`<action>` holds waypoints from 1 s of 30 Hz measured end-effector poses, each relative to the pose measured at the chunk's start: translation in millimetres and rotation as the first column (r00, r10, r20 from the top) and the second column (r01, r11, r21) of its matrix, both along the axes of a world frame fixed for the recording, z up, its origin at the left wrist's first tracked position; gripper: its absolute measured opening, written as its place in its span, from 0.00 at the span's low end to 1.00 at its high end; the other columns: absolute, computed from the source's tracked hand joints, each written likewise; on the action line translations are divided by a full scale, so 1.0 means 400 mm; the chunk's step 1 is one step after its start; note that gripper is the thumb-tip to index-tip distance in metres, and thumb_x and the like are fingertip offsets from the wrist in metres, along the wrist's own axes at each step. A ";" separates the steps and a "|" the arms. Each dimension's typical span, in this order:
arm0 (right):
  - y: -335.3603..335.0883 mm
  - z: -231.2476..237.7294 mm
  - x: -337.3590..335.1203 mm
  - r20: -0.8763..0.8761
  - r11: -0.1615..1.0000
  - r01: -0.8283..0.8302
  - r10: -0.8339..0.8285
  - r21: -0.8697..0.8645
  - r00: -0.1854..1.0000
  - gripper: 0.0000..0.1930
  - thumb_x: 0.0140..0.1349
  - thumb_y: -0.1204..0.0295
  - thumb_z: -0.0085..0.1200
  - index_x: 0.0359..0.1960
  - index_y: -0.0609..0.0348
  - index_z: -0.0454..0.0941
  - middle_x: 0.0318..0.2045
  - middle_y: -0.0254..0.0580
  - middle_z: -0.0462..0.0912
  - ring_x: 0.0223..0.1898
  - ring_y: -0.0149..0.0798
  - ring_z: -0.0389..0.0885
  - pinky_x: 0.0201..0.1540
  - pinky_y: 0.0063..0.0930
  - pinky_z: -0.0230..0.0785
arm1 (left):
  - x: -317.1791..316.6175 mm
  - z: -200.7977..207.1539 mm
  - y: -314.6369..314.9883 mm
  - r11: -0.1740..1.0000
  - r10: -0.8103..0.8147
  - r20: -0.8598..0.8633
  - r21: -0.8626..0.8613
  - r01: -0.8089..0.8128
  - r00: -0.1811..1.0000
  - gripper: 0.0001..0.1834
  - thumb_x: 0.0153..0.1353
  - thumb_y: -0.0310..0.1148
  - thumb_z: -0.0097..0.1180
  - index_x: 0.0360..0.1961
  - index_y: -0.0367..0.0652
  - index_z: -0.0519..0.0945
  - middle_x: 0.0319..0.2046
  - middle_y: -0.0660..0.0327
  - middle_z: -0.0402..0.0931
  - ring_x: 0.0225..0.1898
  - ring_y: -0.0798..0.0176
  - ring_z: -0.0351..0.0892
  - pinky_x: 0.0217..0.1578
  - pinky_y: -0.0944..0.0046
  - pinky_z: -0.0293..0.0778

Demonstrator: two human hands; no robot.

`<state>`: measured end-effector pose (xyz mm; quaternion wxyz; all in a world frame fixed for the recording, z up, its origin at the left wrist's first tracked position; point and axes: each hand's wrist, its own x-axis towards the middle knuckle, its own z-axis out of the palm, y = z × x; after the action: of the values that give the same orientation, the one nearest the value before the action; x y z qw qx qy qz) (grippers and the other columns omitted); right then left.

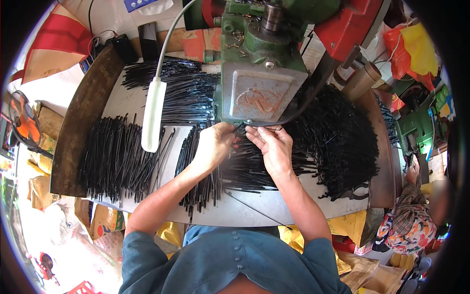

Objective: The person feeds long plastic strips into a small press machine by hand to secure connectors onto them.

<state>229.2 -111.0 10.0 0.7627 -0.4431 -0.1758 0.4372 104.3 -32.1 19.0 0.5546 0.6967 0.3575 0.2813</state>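
Both hands meet just under the front of a green press-like machine (pixel 264 93) with a worn metal plate. My left hand (pixel 214 146) is closed in a pinch at the machine's lower tip; what its fingers hold is hidden. Beside it, my right hand (pixel 275 149) pinches a thin black rod (pixel 277 129), only a short piece of which shows. Below and around the hands lie many similar black rods, with one bundle (pixel 196 179) next to my left forearm and another pile (pixel 252 166) between my wrists.
More rods form a left stack (pixel 117 161), a back stack (pixel 188 100) and a large right heap (pixel 338 142). A curved rim (pixel 78 127) borders the metal table (pixel 215 214). A white lamp (pixel 153 117) hangs left of the machine. Another person (pixel 409 220) sits at far right.
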 end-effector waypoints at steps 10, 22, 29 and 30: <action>0.005 -0.005 -0.002 0.024 1.000 0.006 -0.006 0.015 1.000 0.04 0.56 0.80 0.42 0.33 0.67 0.68 0.33 0.48 0.75 0.37 0.42 0.76 0.42 0.32 0.71 | 0.006 0.006 -0.002 0.993 0.000 0.014 0.120 -0.001 1.000 0.08 0.48 0.20 0.49 0.32 0.33 0.75 0.18 0.62 0.71 0.18 0.75 0.65 0.20 0.74 0.64; 0.004 -0.006 -0.004 0.041 1.000 0.014 -0.014 0.020 0.999 0.04 0.56 0.80 0.42 0.33 0.66 0.67 0.33 0.47 0.75 0.37 0.42 0.76 0.42 0.32 0.71 | 0.009 -0.026 0.013 0.877 -0.006 -0.028 0.479 0.018 1.000 0.08 0.46 0.20 0.49 0.31 0.34 0.74 0.25 0.52 0.73 0.27 0.54 0.74 0.29 0.65 0.69; 0.003 -0.004 0.000 -0.026 1.000 0.008 -0.008 -0.004 1.000 0.04 0.56 0.80 0.43 0.32 0.66 0.69 0.32 0.47 0.75 0.37 0.42 0.76 0.43 0.33 0.70 | 0.004 -0.013 -0.014 0.606 0.096 -0.321 0.770 0.201 0.942 0.11 0.43 0.25 0.52 0.31 0.35 0.71 0.27 0.51 0.71 0.27 0.53 0.72 0.26 0.61 0.70; 0.002 -0.004 0.002 -0.026 1.000 0.009 -0.009 -0.003 1.000 0.04 0.56 0.80 0.43 0.32 0.66 0.69 0.32 0.47 0.75 0.37 0.42 0.76 0.43 0.33 0.70 | 0.005 -0.014 -0.015 0.642 0.097 -0.329 0.742 0.194 0.939 0.09 0.43 0.25 0.52 0.28 0.34 0.71 0.27 0.52 0.71 0.27 0.53 0.72 0.26 0.61 0.69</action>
<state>229.9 -110.4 8.5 0.7661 -0.4393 -0.1633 0.4399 106.4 -38.1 13.4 0.1454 0.9121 0.2757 0.2662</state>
